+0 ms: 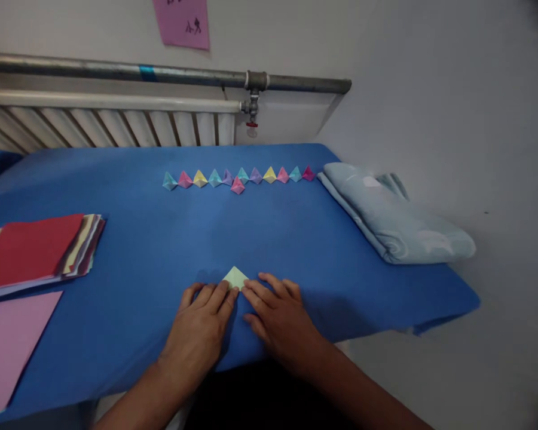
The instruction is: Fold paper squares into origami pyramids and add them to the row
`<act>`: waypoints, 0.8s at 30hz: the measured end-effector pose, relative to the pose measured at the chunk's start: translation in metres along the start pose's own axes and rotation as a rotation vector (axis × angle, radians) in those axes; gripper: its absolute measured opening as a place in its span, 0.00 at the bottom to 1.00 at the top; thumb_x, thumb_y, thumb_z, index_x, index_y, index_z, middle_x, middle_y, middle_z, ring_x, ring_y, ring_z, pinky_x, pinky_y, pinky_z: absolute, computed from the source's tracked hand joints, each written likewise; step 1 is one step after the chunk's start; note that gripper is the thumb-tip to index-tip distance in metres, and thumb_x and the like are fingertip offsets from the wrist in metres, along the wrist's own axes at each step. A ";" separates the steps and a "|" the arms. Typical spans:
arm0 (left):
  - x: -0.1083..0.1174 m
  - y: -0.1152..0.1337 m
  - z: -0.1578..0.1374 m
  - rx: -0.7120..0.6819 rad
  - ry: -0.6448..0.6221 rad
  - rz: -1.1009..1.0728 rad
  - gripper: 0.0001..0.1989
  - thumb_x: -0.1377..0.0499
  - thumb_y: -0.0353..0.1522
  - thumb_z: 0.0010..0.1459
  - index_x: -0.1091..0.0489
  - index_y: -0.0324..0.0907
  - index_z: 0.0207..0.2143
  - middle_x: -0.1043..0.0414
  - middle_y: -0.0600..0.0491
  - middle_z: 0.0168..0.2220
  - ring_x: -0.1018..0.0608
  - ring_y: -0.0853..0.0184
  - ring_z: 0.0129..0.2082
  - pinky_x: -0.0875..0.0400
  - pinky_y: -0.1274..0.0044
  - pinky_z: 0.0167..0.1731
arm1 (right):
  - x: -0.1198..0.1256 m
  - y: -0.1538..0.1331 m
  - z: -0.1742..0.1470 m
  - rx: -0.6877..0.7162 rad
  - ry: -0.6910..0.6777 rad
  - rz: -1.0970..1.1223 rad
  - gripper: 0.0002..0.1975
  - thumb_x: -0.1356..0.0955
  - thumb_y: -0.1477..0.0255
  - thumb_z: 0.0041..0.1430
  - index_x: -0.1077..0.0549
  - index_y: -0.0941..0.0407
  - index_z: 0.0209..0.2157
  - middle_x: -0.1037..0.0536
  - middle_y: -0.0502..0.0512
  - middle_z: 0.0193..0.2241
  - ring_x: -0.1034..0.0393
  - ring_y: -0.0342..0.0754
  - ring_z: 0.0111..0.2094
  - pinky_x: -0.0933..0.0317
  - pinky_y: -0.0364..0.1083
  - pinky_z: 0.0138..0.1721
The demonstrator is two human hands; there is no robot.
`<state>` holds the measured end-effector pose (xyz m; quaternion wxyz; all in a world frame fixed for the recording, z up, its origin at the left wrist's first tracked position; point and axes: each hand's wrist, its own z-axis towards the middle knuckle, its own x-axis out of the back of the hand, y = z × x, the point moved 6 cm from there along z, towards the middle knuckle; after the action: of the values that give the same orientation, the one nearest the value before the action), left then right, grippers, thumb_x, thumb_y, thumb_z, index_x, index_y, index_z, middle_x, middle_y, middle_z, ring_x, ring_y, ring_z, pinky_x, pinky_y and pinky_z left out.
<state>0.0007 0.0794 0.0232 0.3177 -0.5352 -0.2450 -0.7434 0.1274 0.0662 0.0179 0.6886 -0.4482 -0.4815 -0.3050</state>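
A small pale green piece of folded paper (235, 277) lies on the blue-covered table (152, 239) in front of me, its pointed top facing away and a crease down its middle. My left hand (201, 322) holds down its lower left side, thumb and fingertips close together on the paper. On the lower right side rest the fingertips of my right hand (278, 310), its fingers spread and its thumb apart on the cloth. Both hands cover the paper's lower corners.
Several folded paper diamonds (269, 175) stand in a row at the back, with one pink diamond (237, 186) in front. Coloured paper sheets (36, 245) and a pink sheet (18, 346) lie left. A folded cloth (385, 215) sits right, beside the wall. Behind runs a radiator (116, 122).
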 end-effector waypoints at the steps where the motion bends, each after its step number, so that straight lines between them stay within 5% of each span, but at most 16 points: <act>1: 0.001 0.000 0.001 -0.008 0.003 0.004 0.21 0.53 0.20 0.57 0.31 0.39 0.50 0.28 0.45 0.48 0.28 0.57 0.42 0.38 0.62 0.44 | -0.001 0.002 -0.003 -0.004 0.005 -0.015 0.18 0.37 0.67 0.65 0.33 0.53 0.55 0.29 0.54 0.55 0.44 0.58 0.59 0.49 0.60 0.53; 10: 0.002 0.000 0.001 -0.028 0.047 0.003 0.22 0.54 0.19 0.57 0.32 0.39 0.50 0.28 0.45 0.48 0.27 0.58 0.42 0.40 0.60 0.48 | 0.016 0.017 -0.006 -0.086 0.107 0.009 0.18 0.41 0.69 0.67 0.34 0.56 0.55 0.29 0.58 0.55 0.42 0.56 0.58 0.45 0.58 0.53; 16: 0.000 0.001 0.001 -0.029 0.038 0.014 0.21 0.55 0.20 0.57 0.31 0.39 0.49 0.27 0.45 0.46 0.27 0.58 0.41 0.40 0.60 0.47 | 0.001 0.000 0.003 -0.025 -0.011 -0.063 0.22 0.38 0.63 0.65 0.36 0.56 0.57 0.33 0.57 0.58 0.47 0.59 0.61 0.47 0.60 0.54; 24: 0.000 0.000 0.002 -0.045 0.001 0.014 0.22 0.54 0.19 0.57 0.34 0.40 0.51 0.27 0.47 0.47 0.26 0.58 0.42 0.37 0.60 0.46 | 0.005 0.012 -0.012 -0.060 -0.026 -0.102 0.20 0.38 0.63 0.65 0.35 0.51 0.57 0.32 0.52 0.58 0.47 0.61 0.61 0.49 0.62 0.54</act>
<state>0.0020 0.0806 0.0236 0.3111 -0.5434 -0.2241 -0.7468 0.1442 0.0602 0.0167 0.6520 -0.4475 -0.5033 -0.3484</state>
